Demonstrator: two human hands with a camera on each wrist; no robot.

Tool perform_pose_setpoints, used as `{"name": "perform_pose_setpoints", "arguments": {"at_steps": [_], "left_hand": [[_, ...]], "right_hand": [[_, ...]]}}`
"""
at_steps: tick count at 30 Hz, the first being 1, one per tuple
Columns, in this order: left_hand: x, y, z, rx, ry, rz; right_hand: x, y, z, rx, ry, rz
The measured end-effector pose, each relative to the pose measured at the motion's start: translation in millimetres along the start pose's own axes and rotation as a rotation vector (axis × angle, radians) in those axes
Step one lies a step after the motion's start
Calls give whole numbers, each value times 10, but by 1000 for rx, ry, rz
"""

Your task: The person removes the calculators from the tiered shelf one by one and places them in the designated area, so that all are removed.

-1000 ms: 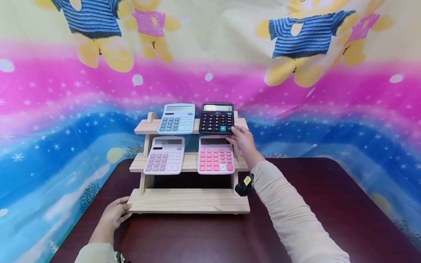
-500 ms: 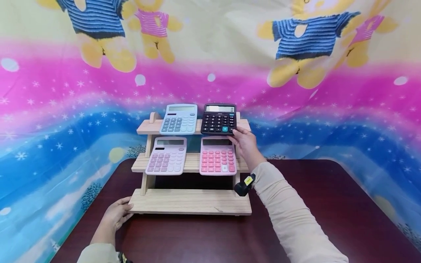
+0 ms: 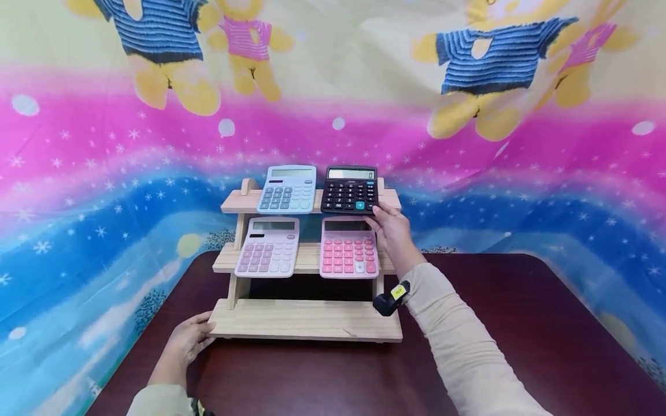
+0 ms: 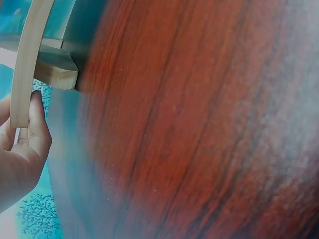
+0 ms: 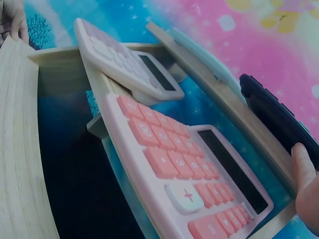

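A black calculator [image 3: 350, 189] leans on the top tier of a wooden three-step rack [image 3: 307, 319], its display showing 0. My right hand [image 3: 391, 231] pinches its lower right corner, with fingers partly hidden behind it. Left of it on the same tier is a light blue calculator [image 3: 287, 189]. The middle tier bears a pale pink-white calculator [image 3: 267, 247] and a pink calculator [image 3: 348, 248] just below the right hand. My left hand [image 3: 188, 342] grips the left end of the bottom board; in the left wrist view, thumb and fingers lie on either side of the board [image 4: 22, 89].
The rack stands on a dark red-brown table [image 3: 478, 323]. Behind it hangs a colourful cloth backdrop [image 3: 333, 104] printed with bears and snowflakes. A black wrist camera [image 3: 387, 299] on the right wrist sits close to the rack's right side.
In the head view the whole scene has shifted slightly to the right. Both hands keep their hold, and the calculators stay in their places on the rack.
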State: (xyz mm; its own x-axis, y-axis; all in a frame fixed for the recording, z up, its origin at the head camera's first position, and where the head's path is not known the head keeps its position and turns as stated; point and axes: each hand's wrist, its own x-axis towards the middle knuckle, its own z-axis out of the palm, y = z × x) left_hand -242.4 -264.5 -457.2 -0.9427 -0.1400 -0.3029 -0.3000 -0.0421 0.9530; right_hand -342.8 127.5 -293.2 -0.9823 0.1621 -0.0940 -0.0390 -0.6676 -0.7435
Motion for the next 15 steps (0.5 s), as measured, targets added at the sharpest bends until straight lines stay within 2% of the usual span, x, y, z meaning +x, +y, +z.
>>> {"name": "perform_pose_setpoints", "arguments": {"at_steps": [9, 15], "left_hand": [[-19, 3, 3, -21, 2, -7], [-13, 34, 9, -21, 8, -12]], "right_hand": [[-127, -84, -6, 49, -70, -33], [-228, -170, -42, 101, -80, -43]]}}
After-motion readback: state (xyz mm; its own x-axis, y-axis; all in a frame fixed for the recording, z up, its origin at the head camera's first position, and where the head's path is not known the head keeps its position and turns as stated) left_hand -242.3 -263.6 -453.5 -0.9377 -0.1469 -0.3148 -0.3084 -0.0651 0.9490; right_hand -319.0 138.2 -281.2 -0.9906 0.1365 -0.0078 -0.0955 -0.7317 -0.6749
